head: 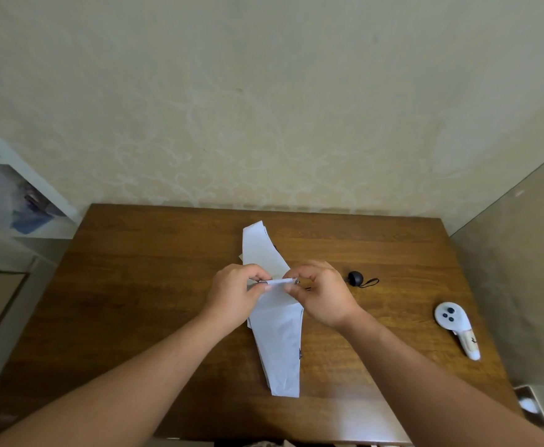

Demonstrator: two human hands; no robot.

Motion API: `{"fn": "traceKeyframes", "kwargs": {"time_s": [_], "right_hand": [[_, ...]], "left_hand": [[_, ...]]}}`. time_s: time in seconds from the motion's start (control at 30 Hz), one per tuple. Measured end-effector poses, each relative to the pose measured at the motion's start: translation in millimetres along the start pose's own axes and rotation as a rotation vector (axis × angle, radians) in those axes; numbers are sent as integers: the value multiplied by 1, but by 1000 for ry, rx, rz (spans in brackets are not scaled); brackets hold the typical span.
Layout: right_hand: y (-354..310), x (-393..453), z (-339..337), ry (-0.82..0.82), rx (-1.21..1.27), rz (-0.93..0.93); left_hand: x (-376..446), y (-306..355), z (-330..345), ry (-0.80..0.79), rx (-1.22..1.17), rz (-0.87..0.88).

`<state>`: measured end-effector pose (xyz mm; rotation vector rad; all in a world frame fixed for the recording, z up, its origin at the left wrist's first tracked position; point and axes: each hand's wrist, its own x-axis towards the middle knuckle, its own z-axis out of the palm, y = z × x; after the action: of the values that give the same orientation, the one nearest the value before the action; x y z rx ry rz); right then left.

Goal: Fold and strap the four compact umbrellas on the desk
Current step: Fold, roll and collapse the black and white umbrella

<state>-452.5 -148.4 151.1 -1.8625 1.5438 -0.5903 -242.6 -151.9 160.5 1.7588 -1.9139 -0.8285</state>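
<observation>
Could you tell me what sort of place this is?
Probably a room at home: a wooden desk against a patterned wallpapered wall, white shelving to the left, and a white handheld controller on the desk.

Over the wooden desk [167, 285], the left hand [232, 295] and right hand [322, 295] pinch the two ends of a white strap [280, 282] above a pale folded umbrella [280, 343]. Its black handle [356, 279] lies just right; a white controller [454, 327] rests farther right.

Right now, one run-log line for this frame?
stage: strapping white umbrella | left hand: pinching strap | right hand: pinching strap's other end | umbrella: lying on desk | strap: not visibly fastened
</observation>
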Motion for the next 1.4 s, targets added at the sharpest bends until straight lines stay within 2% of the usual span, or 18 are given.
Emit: {"fn": "traceKeyframes", "kwargs": {"time_s": [0.13, 0.27, 0.33, 0.43, 0.57, 0.73, 0.87, 1.07, 1.27, 1.4], "right_hand": [[1, 1, 1, -126, -116, 18], [7, 8, 7, -21, -192, -46], [8, 7, 7, 4, -149, -39], [10, 5, 8, 17, -92, -17], [14, 3, 4, 45, -14, 65], [12, 4, 4, 20, 10, 97], [10, 5, 4, 5, -2, 86], [8, 6, 6, 23, -31, 46], [6, 5, 7, 18, -61, 46], [7, 4, 3, 37, -56, 84]], "left_hand": [[0, -2, 1, -50, -65, 18], [-2, 2, 1, -95, -149, -12], [-3, 4, 6, -125, -90, -47], [-3, -3, 16, -42, -21, -121], [-8, -11, 22, -55, -125, -162], [-6, -8, 19, -18, -470, -247], [-2, 2, 12, -54, -603, -298], [1, 7, 7, -91, -582, -292], [5, 15, 7, -58, -590, -370], [14, 10, -6, -196, -565, -451]]}}
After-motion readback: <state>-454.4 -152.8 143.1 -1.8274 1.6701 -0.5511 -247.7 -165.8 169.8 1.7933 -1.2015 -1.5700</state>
